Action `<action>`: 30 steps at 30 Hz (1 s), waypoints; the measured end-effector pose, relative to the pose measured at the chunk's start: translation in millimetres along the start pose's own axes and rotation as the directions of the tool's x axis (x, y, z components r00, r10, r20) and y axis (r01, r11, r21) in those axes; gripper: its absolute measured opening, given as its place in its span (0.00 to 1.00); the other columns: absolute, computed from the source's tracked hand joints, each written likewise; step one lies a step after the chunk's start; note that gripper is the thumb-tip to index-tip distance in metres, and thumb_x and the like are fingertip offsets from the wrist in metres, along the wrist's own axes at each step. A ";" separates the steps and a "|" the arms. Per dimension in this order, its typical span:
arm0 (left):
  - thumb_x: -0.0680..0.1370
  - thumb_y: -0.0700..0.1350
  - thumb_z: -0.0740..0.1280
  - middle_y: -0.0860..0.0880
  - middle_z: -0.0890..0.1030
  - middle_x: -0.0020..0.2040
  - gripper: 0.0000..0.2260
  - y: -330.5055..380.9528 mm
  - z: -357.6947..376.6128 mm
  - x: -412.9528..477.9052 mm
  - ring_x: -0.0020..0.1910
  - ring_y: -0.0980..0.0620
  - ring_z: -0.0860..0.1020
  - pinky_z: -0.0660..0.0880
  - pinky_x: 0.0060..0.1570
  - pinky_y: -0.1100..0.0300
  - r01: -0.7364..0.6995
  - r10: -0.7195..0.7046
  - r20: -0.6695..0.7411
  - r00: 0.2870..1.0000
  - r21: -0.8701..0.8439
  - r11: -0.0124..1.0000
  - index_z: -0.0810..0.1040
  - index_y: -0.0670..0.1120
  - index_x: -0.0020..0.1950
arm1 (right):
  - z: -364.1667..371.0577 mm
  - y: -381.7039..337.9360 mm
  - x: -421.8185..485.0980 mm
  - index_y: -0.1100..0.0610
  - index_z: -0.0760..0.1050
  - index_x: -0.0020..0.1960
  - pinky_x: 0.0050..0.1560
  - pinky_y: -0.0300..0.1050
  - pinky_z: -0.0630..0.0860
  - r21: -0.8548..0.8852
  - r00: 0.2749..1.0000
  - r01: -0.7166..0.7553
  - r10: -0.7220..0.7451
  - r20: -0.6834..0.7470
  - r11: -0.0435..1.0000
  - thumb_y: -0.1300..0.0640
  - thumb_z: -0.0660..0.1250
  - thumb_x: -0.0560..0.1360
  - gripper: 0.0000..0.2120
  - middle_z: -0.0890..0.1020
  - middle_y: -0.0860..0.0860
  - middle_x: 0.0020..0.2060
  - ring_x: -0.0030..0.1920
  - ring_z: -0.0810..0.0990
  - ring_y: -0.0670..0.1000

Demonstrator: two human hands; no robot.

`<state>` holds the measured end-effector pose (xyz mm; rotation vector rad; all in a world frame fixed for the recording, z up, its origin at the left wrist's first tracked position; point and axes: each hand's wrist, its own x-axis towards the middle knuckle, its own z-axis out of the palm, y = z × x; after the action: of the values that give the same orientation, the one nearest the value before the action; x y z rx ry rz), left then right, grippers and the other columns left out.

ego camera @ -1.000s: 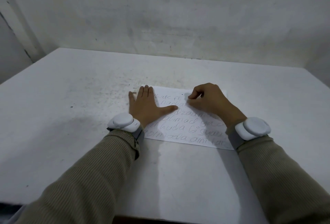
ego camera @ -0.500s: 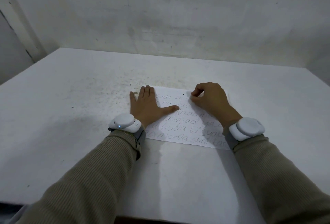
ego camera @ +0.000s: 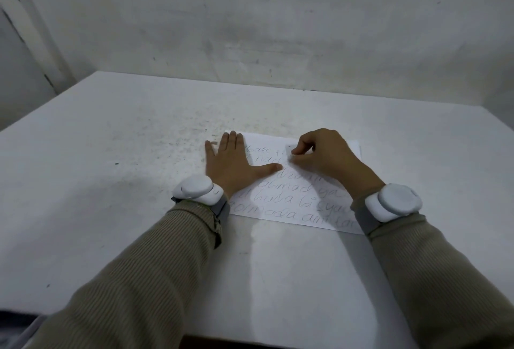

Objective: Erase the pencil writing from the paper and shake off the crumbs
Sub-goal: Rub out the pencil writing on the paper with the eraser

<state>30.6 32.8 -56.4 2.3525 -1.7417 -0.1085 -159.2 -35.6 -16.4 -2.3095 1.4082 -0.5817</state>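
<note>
A white paper [ego camera: 292, 205] with several lines of pencil writing lies flat on the white table [ego camera: 111, 181]. My left hand [ego camera: 230, 165] lies flat on the paper's left edge, fingers straight and thumb spread out to the right, pressing the sheet down. My right hand [ego camera: 325, 156] rests on the upper part of the paper with curled fingers. Its fingertips pinch a small eraser against the top lines, and they hide the eraser almost fully. The writing near the fingertips looks fainter than the lower lines.
The table carries dark specks and smudges left of the paper. A bare grey wall [ego camera: 278, 28] stands close behind the table's far edge. The table's near edge runs under my forearms. White bands sit on both wrists.
My right hand has shifted slightly right and up, then back left and down, over the top lines. My left hand and the paper have stayed put.
</note>
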 end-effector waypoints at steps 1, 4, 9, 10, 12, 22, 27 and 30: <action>0.53 0.83 0.39 0.45 0.53 0.81 0.66 1.3 0.0 -0.1 0.80 0.49 0.50 0.44 0.75 0.39 0.002 -0.002 0.002 1.000 -0.005 1.000 0.52 0.41 0.80 | 0.1 3.4 1.8 0.51 0.82 0.38 0.43 0.41 0.74 -0.051 0.999 -0.013 0.010 -0.051 0.999 0.52 0.72 0.70 0.04 0.83 0.43 0.37 0.40 0.78 0.44; 0.54 0.85 0.41 0.45 0.53 0.81 0.66 -1.4 -0.3 0.4 0.80 0.49 0.49 0.43 0.75 0.38 -0.005 0.005 0.008 1.000 -0.004 1.000 0.51 0.42 0.80 | 4.9 5.2 2.7 0.53 0.82 0.39 0.49 0.48 0.76 -0.140 0.982 -0.036 0.009 -0.188 0.989 0.52 0.69 0.71 0.06 0.84 0.47 0.37 0.42 0.80 0.50; 0.63 0.82 0.48 0.45 0.50 0.81 0.59 -2.5 0.4 1.6 0.80 0.49 0.47 0.42 0.75 0.38 -0.014 0.014 0.034 0.999 0.012 1.000 0.48 0.41 0.80 | 1.6 -1.4 -1.7 0.51 0.81 0.37 0.41 0.39 0.72 0.015 1.000 0.030 -0.030 -0.002 0.999 0.55 0.73 0.69 0.03 0.82 0.42 0.36 0.37 0.75 0.41; 0.62 0.82 0.47 0.45 0.50 0.81 0.59 -2.1 -0.4 1.1 0.80 0.49 0.47 0.42 0.75 0.38 -0.012 0.012 0.037 0.999 0.010 1.000 0.48 0.41 0.80 | 1.4 0.4 -0.5 0.51 0.81 0.37 0.41 0.39 0.72 0.000 1.000 0.025 -0.025 -0.007 1.000 0.54 0.73 0.69 0.03 0.82 0.42 0.36 0.37 0.76 0.42; 0.59 0.82 0.44 0.45 0.51 0.81 0.61 -1.6 -1.3 0.0 0.80 0.50 0.47 0.42 0.75 0.38 -0.009 0.009 0.037 0.999 0.002 1.000 0.49 0.42 0.80 | 3.1 5.6 3.8 0.52 0.81 0.38 0.47 0.45 0.75 -0.091 0.995 0.010 -0.019 -0.098 0.996 0.52 0.71 0.70 0.05 0.83 0.44 0.36 0.40 0.78 0.45; 0.54 0.86 0.41 0.46 0.51 0.81 0.67 -1.3 -1.4 -0.2 0.80 0.50 0.48 0.42 0.75 0.38 -0.009 0.009 0.036 0.999 0.005 1.000 0.49 0.41 0.80 | -1.9 7.2 1.7 0.52 0.80 0.36 0.41 0.40 0.71 -0.068 0.996 -0.001 -0.006 -0.090 0.998 0.53 0.72 0.69 0.04 0.83 0.44 0.36 0.38 0.77 0.44; 0.54 0.83 0.39 0.46 0.53 0.81 0.65 -0.6 -0.2 -1.4 0.80 0.50 0.49 0.44 0.75 0.38 -0.008 0.008 0.001 1.000 0.008 1.000 0.51 0.42 0.80 | 3.0 2.5 -1.9 0.52 0.81 0.38 0.42 0.42 0.73 -0.030 0.995 0.041 -0.044 -0.091 0.999 0.57 0.71 0.69 0.02 0.83 0.44 0.37 0.38 0.77 0.44; 0.54 0.83 0.38 0.46 0.52 0.81 0.65 -0.6 -0.9 -0.6 0.80 0.50 0.49 0.44 0.75 0.39 -0.004 0.004 0.014 1.000 0.010 1.000 0.50 0.42 0.80 | 0.8 2.7 -0.4 0.51 0.80 0.36 0.41 0.39 0.72 -0.007 1.000 0.026 -0.026 -0.013 1.000 0.55 0.72 0.68 0.03 0.82 0.42 0.36 0.38 0.76 0.43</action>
<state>31.1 33.6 -55.7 2.3606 -1.7580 -0.1161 -160.9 -36.3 -18.5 -2.3362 1.3901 -0.6016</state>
